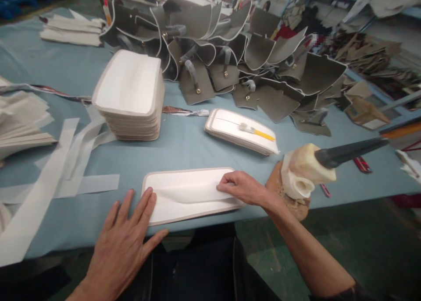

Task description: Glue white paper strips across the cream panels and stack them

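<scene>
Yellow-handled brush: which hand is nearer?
Right. The right hand is over the right end of the white panel, on the near side of the brush; the left hand is at the panel's left end, farther away.

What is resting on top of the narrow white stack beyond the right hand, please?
A brush with a yellow handle lies on the narrow white stack; whatever part lies directly beneath the brush is covered.

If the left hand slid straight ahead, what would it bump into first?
The left hand already touches the white panel; past that, probably the tall stack of panels, though depth is hard to judge.
</scene>
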{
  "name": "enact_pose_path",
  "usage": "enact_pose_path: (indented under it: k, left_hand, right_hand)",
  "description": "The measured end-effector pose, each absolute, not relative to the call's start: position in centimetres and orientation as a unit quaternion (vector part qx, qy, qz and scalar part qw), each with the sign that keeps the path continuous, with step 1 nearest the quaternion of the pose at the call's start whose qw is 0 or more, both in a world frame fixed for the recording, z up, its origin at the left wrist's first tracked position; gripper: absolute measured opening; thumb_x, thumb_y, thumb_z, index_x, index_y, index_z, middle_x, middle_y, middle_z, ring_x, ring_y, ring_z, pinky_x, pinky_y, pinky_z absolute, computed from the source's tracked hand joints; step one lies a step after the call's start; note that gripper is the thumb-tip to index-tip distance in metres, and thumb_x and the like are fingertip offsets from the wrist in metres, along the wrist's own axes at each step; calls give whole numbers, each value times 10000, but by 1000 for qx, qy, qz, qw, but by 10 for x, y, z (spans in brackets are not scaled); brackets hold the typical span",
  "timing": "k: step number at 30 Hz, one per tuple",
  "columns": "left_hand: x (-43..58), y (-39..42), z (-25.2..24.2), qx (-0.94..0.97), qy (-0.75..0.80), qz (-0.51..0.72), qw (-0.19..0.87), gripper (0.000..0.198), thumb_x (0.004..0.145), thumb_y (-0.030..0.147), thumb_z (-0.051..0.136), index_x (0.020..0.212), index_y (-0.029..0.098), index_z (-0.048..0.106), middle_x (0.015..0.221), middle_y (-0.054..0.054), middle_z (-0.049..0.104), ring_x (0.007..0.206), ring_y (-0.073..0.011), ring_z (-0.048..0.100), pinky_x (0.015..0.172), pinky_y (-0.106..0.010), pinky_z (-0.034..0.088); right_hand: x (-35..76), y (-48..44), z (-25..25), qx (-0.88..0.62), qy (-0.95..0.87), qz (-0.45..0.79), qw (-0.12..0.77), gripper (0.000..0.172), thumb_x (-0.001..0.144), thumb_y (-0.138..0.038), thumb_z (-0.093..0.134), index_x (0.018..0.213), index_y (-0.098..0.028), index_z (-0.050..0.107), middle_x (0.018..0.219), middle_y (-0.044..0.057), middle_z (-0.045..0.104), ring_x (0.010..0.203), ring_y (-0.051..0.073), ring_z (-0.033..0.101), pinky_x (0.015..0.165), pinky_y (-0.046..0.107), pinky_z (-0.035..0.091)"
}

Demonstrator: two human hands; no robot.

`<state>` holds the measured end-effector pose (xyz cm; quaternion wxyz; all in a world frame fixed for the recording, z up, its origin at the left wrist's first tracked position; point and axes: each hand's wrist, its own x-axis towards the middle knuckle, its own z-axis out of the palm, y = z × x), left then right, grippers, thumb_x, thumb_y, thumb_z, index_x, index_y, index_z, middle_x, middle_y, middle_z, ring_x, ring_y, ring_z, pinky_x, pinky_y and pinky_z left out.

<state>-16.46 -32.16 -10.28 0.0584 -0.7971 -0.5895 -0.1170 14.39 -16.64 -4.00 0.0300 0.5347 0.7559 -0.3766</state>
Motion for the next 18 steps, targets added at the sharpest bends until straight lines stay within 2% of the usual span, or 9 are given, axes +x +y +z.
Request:
enact_pose_path:
  k: [7, 11, 16, 18]
  left_hand:
    - [-164, -320, -96, -814, -571, -75, 72, 792, 1038, 581, 277, 1666, 135, 91, 1625, -196, 425, 1482, -520, 357, 1094, -699, 379]
    - [-166, -319, -94, -824, -560, -58, 61, 777, 1039, 548, 297, 1667, 144, 79, 1633, -211, 407, 1504, -523, 315, 1094, -717, 374]
    - [-168, -320, -97, -831, -552, -62, 30, 721, 1039, 417, 356, 1670, 214, 75, 1697, -178, 292, 1574, -477, 149, 1181, -737, 267]
    - [-168, -320, -98, -830, -555, -62, 20, 723, 1033, 389, 381, 1670, 222, 84, 1709, -164, 269, 1584, -459, 124, 1212, -729, 225]
  right_hand:
    - [160, -165, -52, 578, 768, -272, 41, 248, 972, -402, 631, 939, -210, 782, 974, 39, 783, 882, 204, 670, 712, 282, 367]
    - [168, -165, -58, 594, 764, -244, 55, 270, 966, -455, 649, 953, -223, 787, 977, 53, 790, 904, 225, 688, 712, 289, 374]
    - [177, -165, -61, 599, 757, -259, 19, 276, 980, -459, 655, 950, -220, 787, 935, 39, 784, 883, 208, 678, 710, 281, 361]
    - [179, -166, -62, 601, 752, -271, -1, 274, 991, -452, 652, 949, -216, 785, 937, 34, 783, 884, 200, 674, 717, 279, 360]
